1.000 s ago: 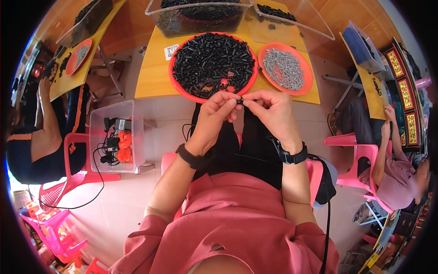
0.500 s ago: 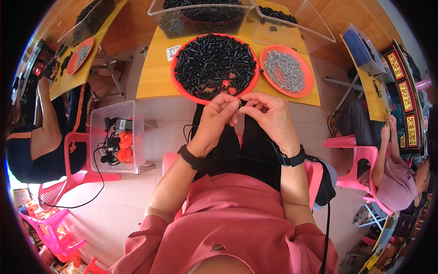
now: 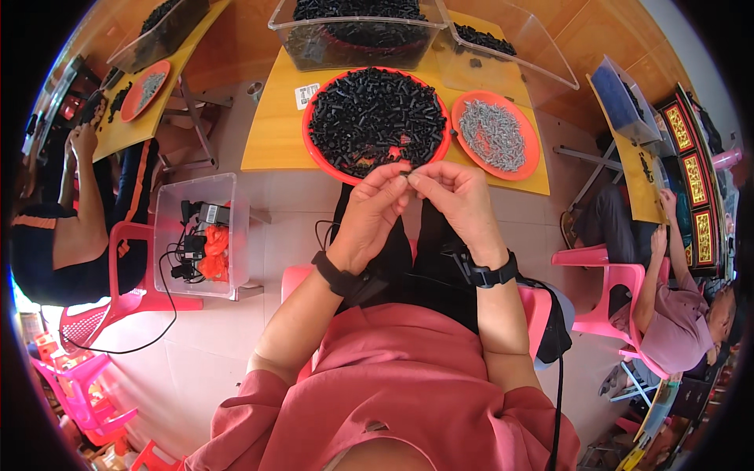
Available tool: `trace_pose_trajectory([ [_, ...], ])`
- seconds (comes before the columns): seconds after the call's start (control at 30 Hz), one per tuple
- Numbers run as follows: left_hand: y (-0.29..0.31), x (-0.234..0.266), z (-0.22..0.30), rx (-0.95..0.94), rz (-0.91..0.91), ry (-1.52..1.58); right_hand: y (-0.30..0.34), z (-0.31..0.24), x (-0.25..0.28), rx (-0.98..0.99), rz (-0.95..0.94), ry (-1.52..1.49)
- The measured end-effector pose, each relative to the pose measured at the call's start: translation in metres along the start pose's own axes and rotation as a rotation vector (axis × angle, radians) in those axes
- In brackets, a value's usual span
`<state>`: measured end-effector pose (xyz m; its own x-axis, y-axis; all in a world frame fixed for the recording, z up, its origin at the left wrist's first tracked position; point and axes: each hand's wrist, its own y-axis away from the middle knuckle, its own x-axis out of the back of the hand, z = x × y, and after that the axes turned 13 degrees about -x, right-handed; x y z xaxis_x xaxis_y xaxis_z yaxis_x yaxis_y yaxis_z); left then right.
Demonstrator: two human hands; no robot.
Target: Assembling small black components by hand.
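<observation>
My left hand point(image 3: 374, 206) and my right hand point(image 3: 462, 206) meet fingertip to fingertip at the near edge of a red round tray point(image 3: 307, 140). Thumb and forefinger are pinched together on each. Between the left fingertips a sliver of a small black plastic piece point(image 3: 405, 173) shows; the fingers hide most of it. Whatever the right fingers pinch is too small to make out. Heaped in the red tray are short black plastic pieces point(image 3: 373, 110). To its right, an orange plate point(image 3: 463, 151) carries many small grey screw-like pieces point(image 3: 492, 135).
Both dishes stand on a yellow table point(image 3: 271, 137), with clear bins point(image 3: 357, 49) of black pieces behind. Left of my legs is a clear box point(image 3: 239, 263) with cables and adapters. Co-workers sit on pink chairs at a left table point(image 3: 126, 140) and a right table point(image 3: 640, 184).
My right hand has shifted slightly left, its thumb and forefinger closing in against the left fingertips. The table and its dishes appear a little lower and further right in the picture.
</observation>
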<state>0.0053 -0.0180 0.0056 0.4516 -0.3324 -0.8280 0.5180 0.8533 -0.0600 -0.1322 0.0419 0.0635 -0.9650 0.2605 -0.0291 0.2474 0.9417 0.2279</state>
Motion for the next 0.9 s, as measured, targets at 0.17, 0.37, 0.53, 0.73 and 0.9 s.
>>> trace_pose_trajectory([
  [0.17,-0.013,0.006,0.016,-0.187,0.049,0.099,-0.030,0.002,0.005,0.118,0.125,0.384],
  [0.37,-0.019,0.017,0.023,-0.200,0.089,0.289,-0.051,0.006,0.001,0.335,0.239,0.956],
  [0.53,-0.020,0.016,0.024,-0.199,0.083,0.290,-0.067,0.009,-0.003,0.367,0.324,1.082],
  [0.73,-0.020,0.016,0.025,-0.201,0.079,0.292,-0.062,0.003,-0.005,0.377,0.310,1.042],
  [0.9,-0.020,0.016,0.023,-0.188,0.095,0.282,-0.067,0.009,-0.006,0.390,0.214,1.093],
])
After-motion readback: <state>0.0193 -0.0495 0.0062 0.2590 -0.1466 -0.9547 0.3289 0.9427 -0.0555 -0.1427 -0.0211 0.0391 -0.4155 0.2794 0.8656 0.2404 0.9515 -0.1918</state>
